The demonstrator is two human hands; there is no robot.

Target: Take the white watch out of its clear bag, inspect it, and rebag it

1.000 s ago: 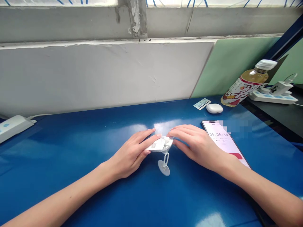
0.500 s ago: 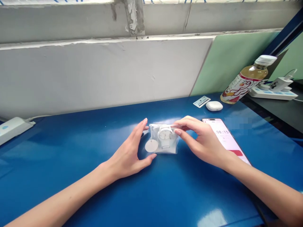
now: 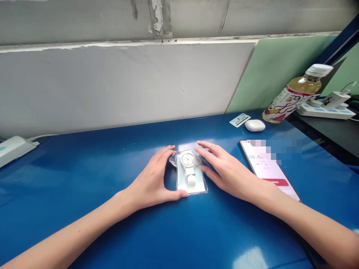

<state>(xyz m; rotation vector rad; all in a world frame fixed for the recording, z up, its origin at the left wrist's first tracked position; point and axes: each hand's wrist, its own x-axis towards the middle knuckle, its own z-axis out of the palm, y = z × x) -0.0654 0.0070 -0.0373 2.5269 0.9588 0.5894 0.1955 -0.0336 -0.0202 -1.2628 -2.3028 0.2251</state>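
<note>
A white wristwatch [image 3: 188,164] in a clear plastic pouch [image 3: 193,185] lies flat on the blue table [image 3: 112,160], dial facing up. My left hand [image 3: 153,183] stands on its edge against the pouch's left side, fingers straight, thumb tip at the pouch's lower left corner. My right hand [image 3: 224,170] lies flat and spread on the pouch's right side, fingertips touching its upper right edge. Neither hand grips anything.
A phone [image 3: 270,170] showing a timer lies right of my right hand. Behind it are a white earbud case [image 3: 254,125], a small card [image 3: 239,120] and a tilted drink bottle [image 3: 294,95]. Power strips sit at the far left [image 3: 12,149] and far right [image 3: 327,108]. A grey wall runs along the back.
The pouch with the watch has gone from held upright between both hands to lying flat on the table. Both hands have let go and now rest open beside it.
</note>
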